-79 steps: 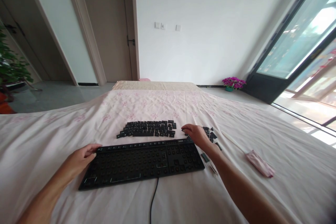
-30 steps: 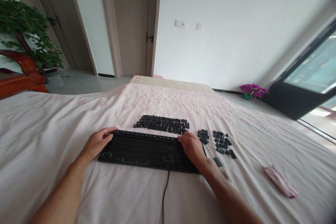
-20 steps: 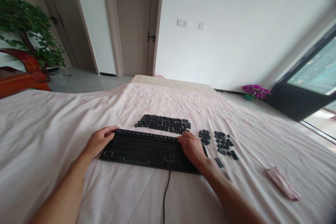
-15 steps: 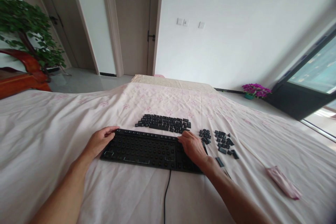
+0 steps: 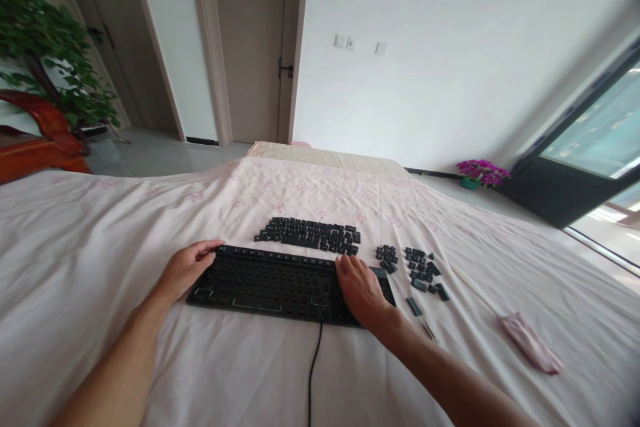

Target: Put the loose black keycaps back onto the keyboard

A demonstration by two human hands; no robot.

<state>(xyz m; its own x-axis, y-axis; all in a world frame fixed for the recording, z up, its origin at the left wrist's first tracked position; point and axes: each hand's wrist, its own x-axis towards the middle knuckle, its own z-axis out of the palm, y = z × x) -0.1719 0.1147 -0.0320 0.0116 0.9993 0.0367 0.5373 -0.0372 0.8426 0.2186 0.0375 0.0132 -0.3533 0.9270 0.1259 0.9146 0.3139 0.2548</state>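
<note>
A black keyboard (image 5: 270,287) lies on the bedspread with most of its keycaps off; one row of caps runs along its far edge. My left hand (image 5: 187,270) is closed on its far left corner, thumb over the top. On the far edge, right of the middle, rests my right hand (image 5: 360,283), fingers bent and together, tips down at the top row. Whatever is under those fingertips is hidden. Just beyond the keyboard lies a block of loose black keycaps (image 5: 310,233), laid out in rows. Two smaller keycap groups, one nearer (image 5: 387,257) and one farther right (image 5: 423,270), sit beside it.
A keycap puller (image 5: 414,307) with thin wires lies right of the keyboard. Farther right is a pink cloth pouch (image 5: 530,341) with a cord. The keyboard's cable (image 5: 314,373) runs toward me over the wrinkled bedspread (image 5: 225,373).
My right hand has shifted slightly left along the top row, its fingers flatter and more of the keyboard's right end showing. My left hand keeps its hold. The view has turned slightly.
</note>
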